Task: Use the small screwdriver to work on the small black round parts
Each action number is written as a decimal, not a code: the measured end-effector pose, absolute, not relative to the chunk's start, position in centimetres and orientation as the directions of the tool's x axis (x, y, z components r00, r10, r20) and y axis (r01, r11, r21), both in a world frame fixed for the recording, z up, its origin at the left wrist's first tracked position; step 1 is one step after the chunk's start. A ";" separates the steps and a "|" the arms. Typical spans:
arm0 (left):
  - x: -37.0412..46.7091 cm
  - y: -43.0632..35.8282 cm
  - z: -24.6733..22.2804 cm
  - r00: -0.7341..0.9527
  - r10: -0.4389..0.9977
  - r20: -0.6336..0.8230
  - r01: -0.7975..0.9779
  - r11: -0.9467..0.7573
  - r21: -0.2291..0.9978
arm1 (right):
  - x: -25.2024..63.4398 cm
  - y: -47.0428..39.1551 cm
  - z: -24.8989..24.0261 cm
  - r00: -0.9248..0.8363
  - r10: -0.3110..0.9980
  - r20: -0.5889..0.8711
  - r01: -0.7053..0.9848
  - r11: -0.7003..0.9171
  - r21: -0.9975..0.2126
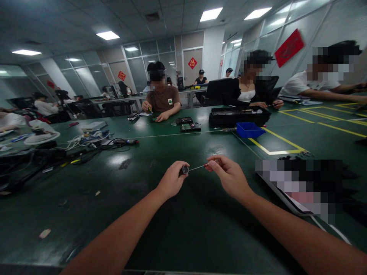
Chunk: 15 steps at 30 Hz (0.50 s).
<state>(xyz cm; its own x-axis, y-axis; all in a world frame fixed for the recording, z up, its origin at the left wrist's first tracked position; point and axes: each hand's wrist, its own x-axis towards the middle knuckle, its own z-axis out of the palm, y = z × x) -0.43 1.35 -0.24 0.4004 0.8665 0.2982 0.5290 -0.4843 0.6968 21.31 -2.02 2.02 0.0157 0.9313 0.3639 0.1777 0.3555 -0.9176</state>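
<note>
Above the green counter (177, 236), the left hand (172, 181) grips a small round part (185, 170); the right hand (228, 173) pinches a thin screwdriver (200, 166) touching it.

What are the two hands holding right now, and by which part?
Left hand grips a small round handle at its end; right hand fingers pinch the thin metal shaft at its other end.

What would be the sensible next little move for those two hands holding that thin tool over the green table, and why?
Probably ease the thin metal shaft a little further into the small round handle. The left hand grips the handle, the right hand pinches the shaft's far end, and the two pieces are lined up end to end above the green table. Whether they are fully joined is too small to tell.
</note>
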 end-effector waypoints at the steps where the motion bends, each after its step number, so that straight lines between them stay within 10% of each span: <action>1: -0.5 1.4 -0.1 0.409 0.858 0.312 0.515 -0.499 0.697 | 21.3 -2.0 2.0 0.017 0.932 0.362 0.180 0.354 -0.918; 15: -0.3 1.1 0.3 0.385 0.872 0.301 0.537 -0.477 0.696 | 21.7 -2.2 2.2 0.032 0.919 0.393 0.454 0.337 -0.825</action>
<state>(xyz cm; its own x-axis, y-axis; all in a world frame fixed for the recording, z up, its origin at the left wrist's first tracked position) -0.31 1.12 0.31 0.3849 0.8725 0.3010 0.5370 -0.4769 0.6958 21.72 -2.22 2.22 0.0325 0.9189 0.3932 0.4541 0.3369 -0.8248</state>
